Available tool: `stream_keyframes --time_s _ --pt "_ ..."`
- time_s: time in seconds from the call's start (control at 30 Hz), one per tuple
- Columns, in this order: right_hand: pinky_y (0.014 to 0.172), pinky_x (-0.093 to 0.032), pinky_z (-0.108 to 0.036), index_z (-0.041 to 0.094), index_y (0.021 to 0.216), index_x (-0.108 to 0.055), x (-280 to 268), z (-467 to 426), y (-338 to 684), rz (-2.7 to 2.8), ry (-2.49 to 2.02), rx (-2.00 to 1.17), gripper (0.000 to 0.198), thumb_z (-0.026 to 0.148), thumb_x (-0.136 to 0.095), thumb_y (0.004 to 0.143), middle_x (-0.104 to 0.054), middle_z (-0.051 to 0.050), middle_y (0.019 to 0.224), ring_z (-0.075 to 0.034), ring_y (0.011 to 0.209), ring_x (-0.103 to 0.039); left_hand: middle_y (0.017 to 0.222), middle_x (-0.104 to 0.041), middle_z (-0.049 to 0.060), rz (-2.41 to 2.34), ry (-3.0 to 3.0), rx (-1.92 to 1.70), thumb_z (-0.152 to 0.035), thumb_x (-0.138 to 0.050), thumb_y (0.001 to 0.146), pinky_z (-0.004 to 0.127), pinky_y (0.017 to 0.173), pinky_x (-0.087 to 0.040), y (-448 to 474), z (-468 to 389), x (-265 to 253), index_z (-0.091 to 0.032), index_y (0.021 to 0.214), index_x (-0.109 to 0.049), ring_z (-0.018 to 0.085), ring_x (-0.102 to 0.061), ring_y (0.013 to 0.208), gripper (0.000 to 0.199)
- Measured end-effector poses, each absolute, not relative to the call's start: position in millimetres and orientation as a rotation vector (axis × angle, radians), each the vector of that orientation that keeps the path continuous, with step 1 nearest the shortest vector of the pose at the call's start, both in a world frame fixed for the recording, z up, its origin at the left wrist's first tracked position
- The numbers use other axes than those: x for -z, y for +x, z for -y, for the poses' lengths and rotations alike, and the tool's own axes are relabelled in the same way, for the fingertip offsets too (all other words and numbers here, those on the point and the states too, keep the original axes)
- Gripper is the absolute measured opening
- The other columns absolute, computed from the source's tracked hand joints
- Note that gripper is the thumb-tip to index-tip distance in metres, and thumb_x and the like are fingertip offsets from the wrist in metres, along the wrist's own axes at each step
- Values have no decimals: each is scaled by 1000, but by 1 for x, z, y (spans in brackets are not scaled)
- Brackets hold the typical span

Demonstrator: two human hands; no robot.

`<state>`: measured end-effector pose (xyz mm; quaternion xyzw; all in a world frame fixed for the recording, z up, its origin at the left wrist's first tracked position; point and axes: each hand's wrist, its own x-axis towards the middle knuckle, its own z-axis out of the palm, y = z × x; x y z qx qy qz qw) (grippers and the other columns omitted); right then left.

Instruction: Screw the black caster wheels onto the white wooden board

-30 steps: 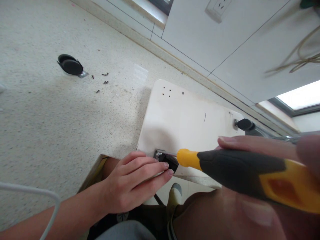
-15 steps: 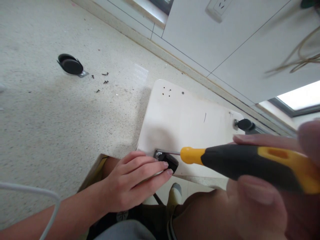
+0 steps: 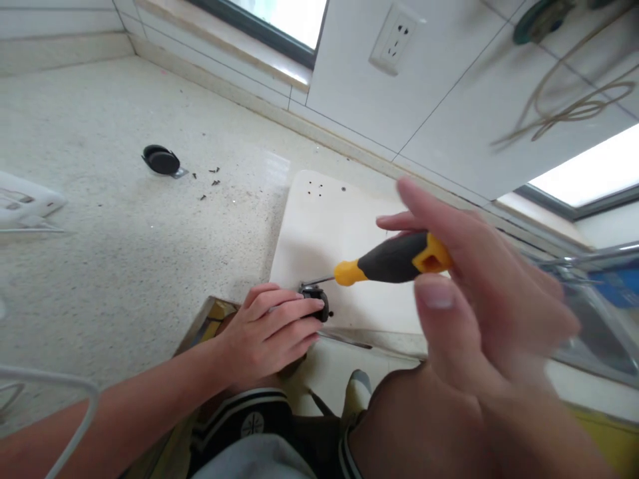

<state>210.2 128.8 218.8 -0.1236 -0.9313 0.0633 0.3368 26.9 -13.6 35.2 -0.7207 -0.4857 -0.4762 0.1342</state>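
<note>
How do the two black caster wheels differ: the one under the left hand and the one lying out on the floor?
The caster at the board sits on the white board, held by the left hand with the screwdriver tip at its metal plate; the loose caster lies alone on the floor, untouched, with small dark screws scattered beside it. The held one is partly hidden by fingers; the loose one shows fully. Both are black with metal plates.

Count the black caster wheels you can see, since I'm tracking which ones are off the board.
2. One caster wheel lies loose on the floor beside scattered screws. The other caster sits at the white board edge under the left hand. Others may be hidden behind the right hand.
</note>
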Motion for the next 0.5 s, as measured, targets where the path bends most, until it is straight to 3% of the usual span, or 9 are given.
stream_keyframes --time_s 0.07,0.13,0.23,0.33,0.4,0.5 --pt "60 -49 -29 21 121 -82 -229 -133 201 2485 -286 0 22 34 -79 103 -77 -1 81 -10 64 -65 121 -88 6 1406 -2090 1358 -19 -78 110 41 107 -56 27 14 -34 -21 118 -73 24 -70 115 9" --pt "53 -37 -28 19 113 -81 -240 -134 191 2591 -288 106 20 36 -70 109 -67 4 69 -6 54 -53 123 -86 8 1411 -2079 1352 -18 -80 108 41 106 -58 28 14 -33 -21 117 -70 24 -72 116 13" --pt "77 -55 -26 19 148 -69 -255 -134 174 2804 -173 -77 46 27 -43 111 -79 3 102 -7 82 -71 121 -84 9 1429 -2021 1394 -18 -83 107 39 104 -62 30 14 -30 -20 119 -68 24 -74 116 20" --pt "93 -61 -33 19 151 -64 -265 -129 164 2949 -236 -138 48 38 -46 111 -81 -4 119 -17 107 -77 120 -83 9 1453 -1998 1431 -18 -83 107 39 103 -64 30 13 -27 -20 124 -68 24 -75 117 24" --pt "86 -57 -36 19 138 -68 -268 -125 163 2977 -418 -12 48 54 -46 115 -81 -9 106 -23 99 -77 120 -83 9 1470 -2000 1411 -17 -84 106 40 104 -64 28 13 -24 -22 132 -68 25 -76 117 30" --pt "82 -49 -32 25 137 -67 -271 -121 166 3010 -429 -9 37 44 -45 114 -78 -6 98 -20 85 -71 118 -80 10 1508 -1934 1343 -24 -87 104 41 100 -66 27 12 -18 -23 139 -68 28 -77 112 40"
